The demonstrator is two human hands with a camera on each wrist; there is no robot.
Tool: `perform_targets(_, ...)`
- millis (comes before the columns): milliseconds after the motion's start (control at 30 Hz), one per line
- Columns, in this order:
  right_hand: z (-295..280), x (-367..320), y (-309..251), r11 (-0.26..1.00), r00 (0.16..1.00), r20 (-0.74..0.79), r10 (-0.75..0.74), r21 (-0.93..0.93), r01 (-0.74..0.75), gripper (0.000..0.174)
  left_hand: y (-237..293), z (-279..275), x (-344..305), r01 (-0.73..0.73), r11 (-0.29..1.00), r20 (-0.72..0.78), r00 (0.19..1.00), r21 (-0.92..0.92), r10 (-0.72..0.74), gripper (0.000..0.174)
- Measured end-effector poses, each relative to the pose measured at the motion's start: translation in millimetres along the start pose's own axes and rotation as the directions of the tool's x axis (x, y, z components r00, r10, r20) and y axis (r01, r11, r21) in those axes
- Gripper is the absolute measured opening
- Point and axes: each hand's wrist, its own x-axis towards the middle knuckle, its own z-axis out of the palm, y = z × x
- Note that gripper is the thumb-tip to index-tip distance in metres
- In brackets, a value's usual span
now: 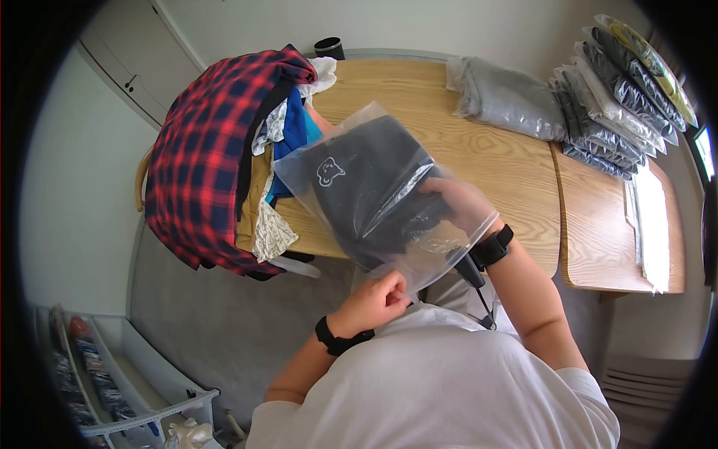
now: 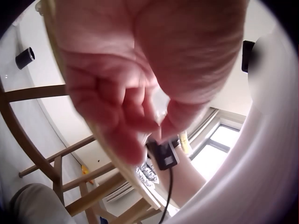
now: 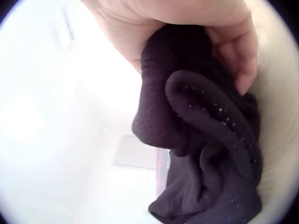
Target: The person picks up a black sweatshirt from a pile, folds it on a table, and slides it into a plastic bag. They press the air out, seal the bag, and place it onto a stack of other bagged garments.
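A dark folded garment (image 1: 374, 179) with a small white bear outline lies inside a clear plastic bag (image 1: 366, 112), held up over the near edge of the table. Reaching in at the bag's mouth, my right hand (image 1: 460, 202) grips the garment's near end. The right wrist view shows the bunched dark cloth (image 3: 201, 121) between the thumb and fingers of that hand. My left hand (image 1: 378, 303) pinches the lower edge of the bag's opening, its fingers curled in. In the left wrist view, the left hand's palm and fingers hide most of the plastic.
A red-and-navy plaid shirt (image 1: 202, 150) drapes over a heap of clothes at the table's left. Bagged garments are stacked (image 1: 621, 90) at the back right, beside a grey bagged one (image 1: 508, 97). White sheets (image 1: 654, 224) lie on the right side table. A grey divided bin (image 1: 134, 367) stands lower left.
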Motion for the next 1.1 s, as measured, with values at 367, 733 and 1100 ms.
perform_targets(367,-21,-3,20,0.991,0.982,0.136,-0.134,-0.003,0.135,0.035,28,-149,218,0.152,0.978,-0.046,0.988,0.144,-0.147,0.035)
perform_targets(733,-29,-38,14,0.985,0.987,0.044,-0.155,0.080,0.151,0.041,-66,-91,360,0.468,0.873,0.181,0.855,0.138,-0.487,0.029)
perform_targets(1100,-63,-65,25,0.928,0.904,-0.238,-0.354,-0.207,0.309,0.040,-111,-85,435,0.353,0.931,-0.116,0.933,0.096,-0.342,0.020)
